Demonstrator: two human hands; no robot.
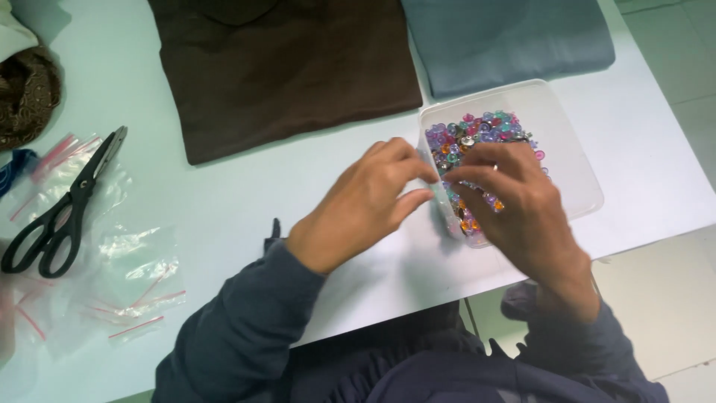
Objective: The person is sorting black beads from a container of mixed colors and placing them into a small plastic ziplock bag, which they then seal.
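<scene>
Sleeves: dark blue, at the near edge of the pale table (pixel 224 216), reaching toward the clear plastic tub (pixel 574 160).
Left hand (pixel 358 209): just left of the tub, palm down, fingers curled and drawn together, fingertips meeting those of the other hand at the tub's near-left wall; whether anything is pinched between them cannot be told.
Right hand (pixel 514 205): lying over the near half of the tub, fingers bent and partly closed over the beads; any bead in its hold is hidden.
Beads (pixel 466 138): a heap of small glossy pieces in purple, pink, orange and teal, piled against the left side of the tub; the tub's right side shows bare floor.
Clear plastic tub: squarish with rounded corners, translucent, set at a slant on the table near its front-right edge.
Bags (pixel 134 276): several small clear zip bags with red seal strips, scattered flat, well to the left of the tub.
Scissors (pixel 63 209): black-handled, blades shut, lying on the bags, far left of the tub.
Brown cloth (pixel 283 67): folded, dark, beyond the tub and to its left.
Blue-grey cloth (pixel 507 37): folded, directly behind the tub, its edge just beside the far rim.
Patterned brown fabric (pixel 26 93): bunched at the far left corner, well apart from the tub.
</scene>
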